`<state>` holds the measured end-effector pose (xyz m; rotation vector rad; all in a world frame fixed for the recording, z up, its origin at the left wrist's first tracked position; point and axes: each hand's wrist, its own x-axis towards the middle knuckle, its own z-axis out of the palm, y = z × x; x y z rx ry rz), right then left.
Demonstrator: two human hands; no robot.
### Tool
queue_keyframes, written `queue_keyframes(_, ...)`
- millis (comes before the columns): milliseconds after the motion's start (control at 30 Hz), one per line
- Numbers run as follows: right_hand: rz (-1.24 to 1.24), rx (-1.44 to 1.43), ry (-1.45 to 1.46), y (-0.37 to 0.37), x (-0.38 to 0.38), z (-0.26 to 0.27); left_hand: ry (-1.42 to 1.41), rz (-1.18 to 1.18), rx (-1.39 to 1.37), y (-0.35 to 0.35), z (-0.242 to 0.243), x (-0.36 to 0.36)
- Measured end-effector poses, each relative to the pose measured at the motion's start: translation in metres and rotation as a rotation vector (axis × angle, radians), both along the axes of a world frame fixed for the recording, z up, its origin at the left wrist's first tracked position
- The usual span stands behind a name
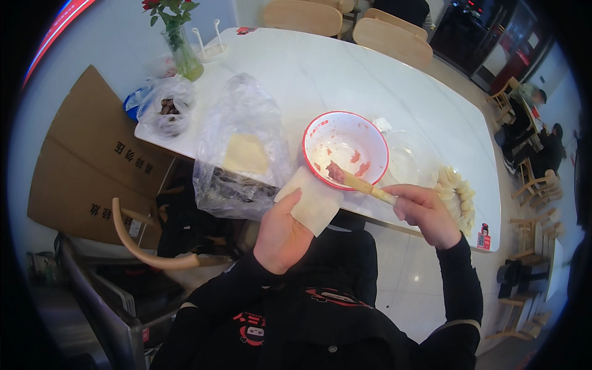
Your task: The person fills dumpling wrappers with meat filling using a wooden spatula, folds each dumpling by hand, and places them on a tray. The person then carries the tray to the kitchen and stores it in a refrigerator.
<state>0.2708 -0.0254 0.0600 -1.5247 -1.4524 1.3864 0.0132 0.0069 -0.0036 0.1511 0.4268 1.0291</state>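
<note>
My left hand holds a square dough wrapper at the table's front edge, thumb on top. My right hand grips a wooden spatula whose tip carries a lump of minced meat over the near rim of a white bowl with a red edge. Smears of mince cling inside the bowl. Left of it, more wrappers lie in a clear plastic bag. A clear round plastic container stands right of the bowl, with folded dumplings in a curved row beyond it.
At the table's left end are a glass vase with red flowers, a white holder and a plastic bag with dark brown pieces. A cardboard sheet and a wooden chair are at the left. Crumpled tissue lies behind the bowl.
</note>
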Motion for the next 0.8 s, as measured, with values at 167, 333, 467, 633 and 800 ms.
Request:
queue_keyframes(167, 0.121, 0.575, -0.401, -0.029, -0.032, -0.025, -0.084, 0.014, -0.002, -0.004, 0.000, -0.005)
queue_keyframes(333, 0.176, 0.827, -0.663, -0.049, -0.044, -0.036, -0.066, 0.050, -0.084, -0.010, 0.004, -0.010)
queue_keyframes(467, 0.133, 0.858, -0.702, -0.055, -0.032, -0.017, -0.161, 0.053, -0.029, -0.006, 0.004, -0.016)
queue_keyframes(633, 0.052, 0.815, -0.683, -0.034, -0.025, 0.005, -0.121, 0.041, 0.039, -0.004, 0.000, -0.018)
queue_keyframes(800, 0.094, 0.802, -0.700, 0.015, -0.025, 0.014, -0.031, 0.077, 0.010, 0.003, -0.006, -0.017)
